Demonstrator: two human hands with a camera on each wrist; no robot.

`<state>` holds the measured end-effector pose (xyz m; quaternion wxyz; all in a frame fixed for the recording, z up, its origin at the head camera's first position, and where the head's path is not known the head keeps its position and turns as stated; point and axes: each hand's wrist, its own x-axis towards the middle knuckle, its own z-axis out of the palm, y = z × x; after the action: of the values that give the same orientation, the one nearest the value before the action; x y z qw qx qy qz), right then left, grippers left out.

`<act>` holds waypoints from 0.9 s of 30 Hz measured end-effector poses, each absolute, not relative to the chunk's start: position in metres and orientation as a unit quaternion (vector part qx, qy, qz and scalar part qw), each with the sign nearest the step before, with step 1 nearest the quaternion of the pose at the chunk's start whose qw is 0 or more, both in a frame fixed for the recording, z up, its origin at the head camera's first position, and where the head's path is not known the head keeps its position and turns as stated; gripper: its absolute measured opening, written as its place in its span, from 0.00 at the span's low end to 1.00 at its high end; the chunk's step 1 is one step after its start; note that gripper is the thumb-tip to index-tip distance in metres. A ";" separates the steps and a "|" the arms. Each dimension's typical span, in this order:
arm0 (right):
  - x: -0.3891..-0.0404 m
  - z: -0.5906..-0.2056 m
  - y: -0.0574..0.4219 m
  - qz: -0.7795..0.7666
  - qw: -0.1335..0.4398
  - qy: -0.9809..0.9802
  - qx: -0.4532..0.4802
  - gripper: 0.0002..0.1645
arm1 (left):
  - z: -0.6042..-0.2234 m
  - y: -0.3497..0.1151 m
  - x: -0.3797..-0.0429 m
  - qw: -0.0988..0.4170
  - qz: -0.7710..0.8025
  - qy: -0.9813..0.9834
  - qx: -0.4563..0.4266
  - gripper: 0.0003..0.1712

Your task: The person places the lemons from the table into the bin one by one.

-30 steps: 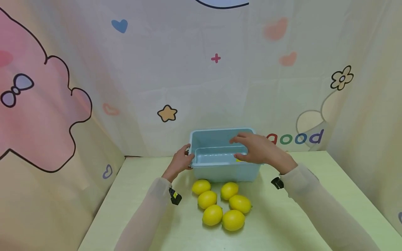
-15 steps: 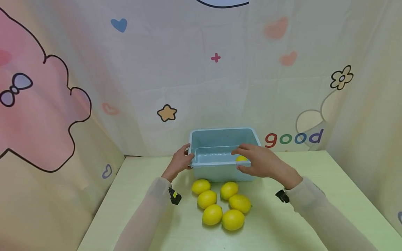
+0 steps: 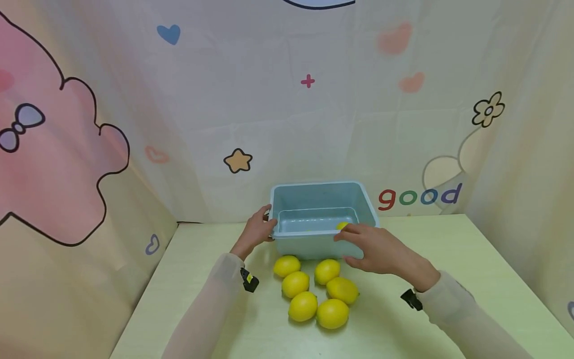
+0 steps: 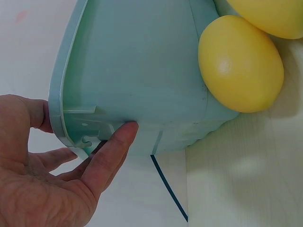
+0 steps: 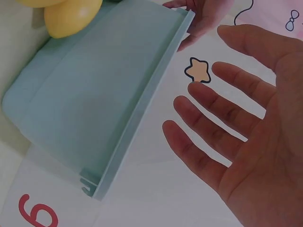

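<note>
A light blue plastic bin (image 3: 305, 247) stands at the back of the table against the curtain. My left hand (image 3: 256, 230) grips its left end, thumb at the rim and fingers (image 4: 111, 153) against the outside. Part of a yellow lemon (image 3: 342, 226) shows inside the bin at the right; the front wall hides the rest. My right hand (image 3: 383, 251) is in front of the bin's right front corner, holding nothing. In the right wrist view its fingers (image 5: 199, 158) are spread and relaxed, apart from the bin. Several lemons (image 3: 333, 313) lie in two rows before the bin.
The pale table (image 3: 188, 279) is enclosed by a printed curtain (image 3: 305, 124) at the back and sides. Lemons (image 4: 241, 64) sit close to the bin's front wall in the left wrist view.
My right hand has moved out of the bin, down and toward me past its front rim. More of the lemon inside came into view meanwhile. My left hand stays on the bin.
</note>
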<state>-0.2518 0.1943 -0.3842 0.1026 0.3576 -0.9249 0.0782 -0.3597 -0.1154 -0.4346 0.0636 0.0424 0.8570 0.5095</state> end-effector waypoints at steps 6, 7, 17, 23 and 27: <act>-0.246 -0.395 0.193 0.081 0.073 -0.922 0.372 0.23 | -0.437 -0.116 -0.360 0.065 0.512 0.855 0.044 0.37; -0.245 -0.398 0.193 0.081 0.065 -0.921 0.375 0.24 | -0.437 -0.116 -0.361 0.065 0.512 0.855 0.046 0.37; -0.239 -0.421 0.192 0.074 0.014 -0.919 0.386 0.26 | -0.439 -0.117 -0.361 0.060 0.514 0.854 0.053 0.37; -0.237 -0.433 0.188 0.063 -0.026 -0.917 0.393 0.28 | -0.438 -0.117 -0.360 0.063 0.515 0.854 0.051 0.37; -0.237 -0.442 0.185 0.064 -0.043 -0.914 0.398 0.28 | -0.439 -0.117 -0.361 0.063 0.515 0.853 0.050 0.37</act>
<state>-0.2371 0.1854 -0.4423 -0.0426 0.3978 -0.9143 0.0636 -0.3610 -0.1172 -0.4386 0.0635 0.0496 0.8535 0.5149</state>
